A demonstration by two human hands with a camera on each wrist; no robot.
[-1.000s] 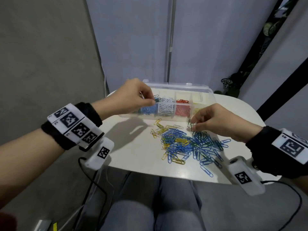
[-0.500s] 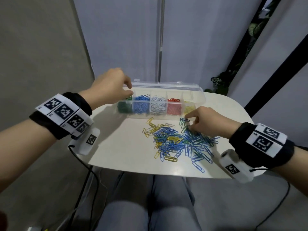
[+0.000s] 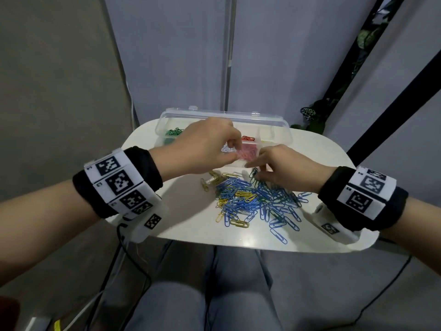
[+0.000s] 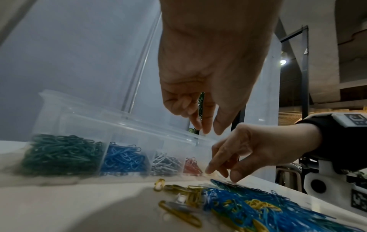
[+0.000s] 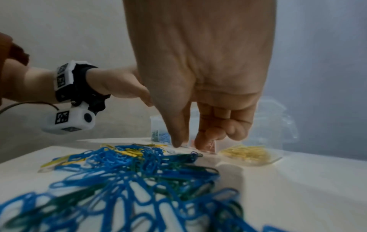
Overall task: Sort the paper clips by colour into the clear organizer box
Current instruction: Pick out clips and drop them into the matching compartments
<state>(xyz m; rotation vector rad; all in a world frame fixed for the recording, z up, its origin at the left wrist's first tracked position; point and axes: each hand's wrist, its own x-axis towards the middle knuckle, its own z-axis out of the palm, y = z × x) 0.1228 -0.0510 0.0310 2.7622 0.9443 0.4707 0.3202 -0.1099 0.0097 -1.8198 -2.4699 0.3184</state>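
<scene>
The clear organizer box stands open at the table's far edge. It holds green, blue, white, red and yellow clips in separate compartments. A loose pile of blue, yellow and green paper clips lies in front of it. My left hand hovers over the white and red compartments, fingers hanging loosely, nothing visible between them. My right hand has thumb and index tips down on the table at the pile's far edge, beside some green clips.
The small white table ends close in front of the pile, with my knees below it. Cables hang from the wrist cameras at both table corners. A plant stands behind the table at the right.
My left hand has moved right from the green compartment to above the white and red ones. The right hand stays at the pile's far edge, fingertips now lowered to the table.
</scene>
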